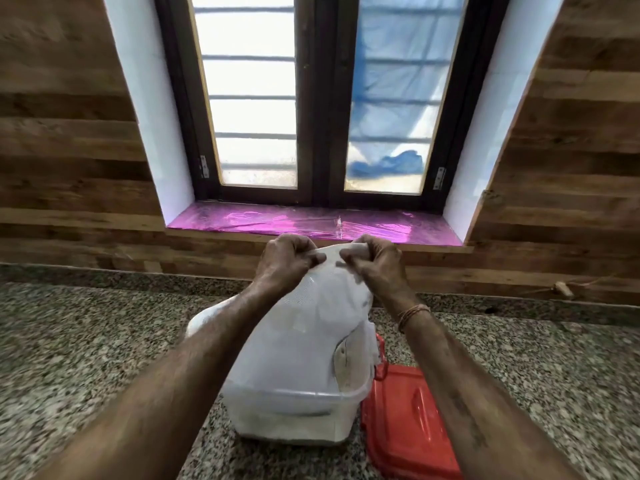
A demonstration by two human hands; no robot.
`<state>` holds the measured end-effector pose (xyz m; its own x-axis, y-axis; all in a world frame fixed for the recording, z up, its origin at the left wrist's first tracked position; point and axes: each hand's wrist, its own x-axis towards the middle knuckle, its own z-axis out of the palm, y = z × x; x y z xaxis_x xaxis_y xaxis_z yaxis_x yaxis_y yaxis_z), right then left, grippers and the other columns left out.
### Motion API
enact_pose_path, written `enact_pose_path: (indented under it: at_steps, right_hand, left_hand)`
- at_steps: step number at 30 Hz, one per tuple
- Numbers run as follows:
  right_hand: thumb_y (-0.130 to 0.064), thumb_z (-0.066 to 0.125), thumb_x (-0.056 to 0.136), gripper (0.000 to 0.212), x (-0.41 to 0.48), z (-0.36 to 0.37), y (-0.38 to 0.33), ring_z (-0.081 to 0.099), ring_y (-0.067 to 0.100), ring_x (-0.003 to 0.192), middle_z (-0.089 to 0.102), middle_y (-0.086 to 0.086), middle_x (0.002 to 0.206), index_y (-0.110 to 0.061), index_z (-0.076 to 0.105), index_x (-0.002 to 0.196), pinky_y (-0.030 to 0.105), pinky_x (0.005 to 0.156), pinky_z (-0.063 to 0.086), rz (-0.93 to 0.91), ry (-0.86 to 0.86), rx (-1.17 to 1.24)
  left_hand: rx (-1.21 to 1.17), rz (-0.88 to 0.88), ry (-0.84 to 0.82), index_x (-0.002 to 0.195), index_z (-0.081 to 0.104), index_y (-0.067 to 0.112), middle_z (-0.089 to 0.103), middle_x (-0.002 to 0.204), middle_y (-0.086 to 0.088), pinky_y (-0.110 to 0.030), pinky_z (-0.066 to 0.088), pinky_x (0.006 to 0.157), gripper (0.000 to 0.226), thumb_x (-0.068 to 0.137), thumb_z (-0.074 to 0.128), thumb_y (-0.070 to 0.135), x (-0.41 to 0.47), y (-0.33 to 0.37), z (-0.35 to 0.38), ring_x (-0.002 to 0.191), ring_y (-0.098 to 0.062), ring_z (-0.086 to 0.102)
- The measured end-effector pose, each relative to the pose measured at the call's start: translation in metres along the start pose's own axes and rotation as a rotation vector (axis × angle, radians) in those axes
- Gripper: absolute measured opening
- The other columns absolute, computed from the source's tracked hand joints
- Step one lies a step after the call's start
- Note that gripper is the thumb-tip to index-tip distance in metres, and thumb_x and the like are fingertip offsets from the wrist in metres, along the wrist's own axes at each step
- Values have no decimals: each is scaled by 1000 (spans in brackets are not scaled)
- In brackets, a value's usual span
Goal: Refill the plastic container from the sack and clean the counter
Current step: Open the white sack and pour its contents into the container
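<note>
Refill step: I am gripping the white woven sack, standing in the translucent rectangular plastic container, left hand and right hand curled tight on its top; next, probably shaking it out.

White sack, fine woven mesh pattern. Under it the container: milky clear plastic, whitish inside. Plain bright red-orange lid toward the bench's front edge, right of the container. Speckled stone bench: grey w/ black & cream flecks, same speckle on the strip along its back edge. Brown wood-grain wall, horiz. planks, light/dark bands. Shiny magenta film on the window sill. Dark brown window frame; L pane frosted white w/ grey horiz. bars, R pane blue sheet behind. Orange-tan thread band on R wrist.
</note>
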<state>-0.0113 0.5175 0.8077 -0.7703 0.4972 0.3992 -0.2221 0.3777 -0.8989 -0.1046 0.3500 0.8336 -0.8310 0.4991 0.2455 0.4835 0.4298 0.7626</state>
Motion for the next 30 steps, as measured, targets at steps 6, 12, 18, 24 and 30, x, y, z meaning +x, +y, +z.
enact_pose_path:
  at_steps: [6,12,18,24,30]
  right_hand:
    - [-25,81,88,8,16,-16,4,78,30,92,77,7,96,-27,73,86,47,72,65,119,-174,-117]
    - [-37,69,95,26,30,-16,-9,61,20,61,66,-8,64,-25,70,72,48,62,58,129,-296,-365]
    - [-29,74,94,17,13,-17,-17,66,15,70,72,5,84,-12,72,95,26,60,57,319,-467,5]
    - [-24,71,96,22,12,-20,-8,58,11,61,66,-1,69,-15,67,77,22,53,51,343,-202,-55]
    - [-46,76,86,13,10,10,-24,59,11,99,70,-14,96,-35,71,91,42,100,39,78,-317,-969]
  left_hand:
    - [208,-21,-31,78,76,24,72,76,2,-28,43,62,25,88,75,46,-11,-26,-22,77,-19,67]
    - [240,65,9,89,77,25,73,88,6,-29,44,70,23,91,71,48,-17,-19,-15,87,-17,65]
    - [258,-15,64,86,77,22,70,82,5,-27,37,68,21,89,75,42,-11,-39,-33,89,-20,66]
    - [206,15,-72,90,73,29,72,90,14,-31,52,76,22,88,71,51,-13,-46,-37,89,-12,66]
    - [299,30,-90,81,77,26,74,78,11,-23,40,62,17,80,81,42,-18,-63,-41,82,-12,69]
